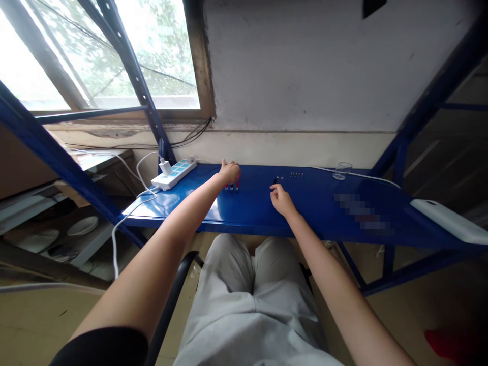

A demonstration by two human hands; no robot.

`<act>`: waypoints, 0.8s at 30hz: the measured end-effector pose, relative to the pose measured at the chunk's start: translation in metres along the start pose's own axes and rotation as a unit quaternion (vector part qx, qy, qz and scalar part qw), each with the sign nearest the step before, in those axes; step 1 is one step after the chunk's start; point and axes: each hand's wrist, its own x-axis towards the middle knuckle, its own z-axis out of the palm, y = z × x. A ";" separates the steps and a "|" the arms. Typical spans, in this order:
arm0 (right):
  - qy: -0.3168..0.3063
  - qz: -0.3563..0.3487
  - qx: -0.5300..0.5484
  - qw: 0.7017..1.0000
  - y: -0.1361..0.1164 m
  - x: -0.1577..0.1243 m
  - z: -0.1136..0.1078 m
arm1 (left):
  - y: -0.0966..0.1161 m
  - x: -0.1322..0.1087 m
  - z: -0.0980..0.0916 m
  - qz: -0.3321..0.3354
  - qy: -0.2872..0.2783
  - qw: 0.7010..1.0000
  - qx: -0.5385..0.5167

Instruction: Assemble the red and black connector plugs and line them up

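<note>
Near the back middle of the blue table, my left hand (pixel 230 171) reaches over a short row of small upright red and black pieces (pixel 231 186). Its fingers point down and close at the top of the rightmost red piece (pixel 237 183). To the right, my right hand (pixel 281 199) is low over the table with its fingers curled together. A small black piece (pixel 275 180) shows just beyond those fingertips; whether they grip it is hard to see. Two tiny pieces (pixel 279 178) lie close by. Further right, several tiny metallic pieces (pixel 296 175) form a row.
A clear glass cup (pixel 342 171) stands at the back right of the blue table (pixel 251 216). At the left end, a white power strip (pixel 173 174) has a plug and cable in it. A white flat object (pixel 450 220) lies at the right end. Blue rack posts (pixel 133 71) rise at both sides.
</note>
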 end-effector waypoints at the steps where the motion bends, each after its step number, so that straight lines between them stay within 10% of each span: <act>1: -0.001 0.000 0.000 1.000 0.000 0.000 0.000 | 0.000 0.000 0.000 0.001 0.001 1.000 -0.004; 24: 0.011 0.003 -0.025 1.000 -0.002 -0.001 -0.001 | 0.002 0.001 -0.009 -0.025 -0.024 0.999 -0.029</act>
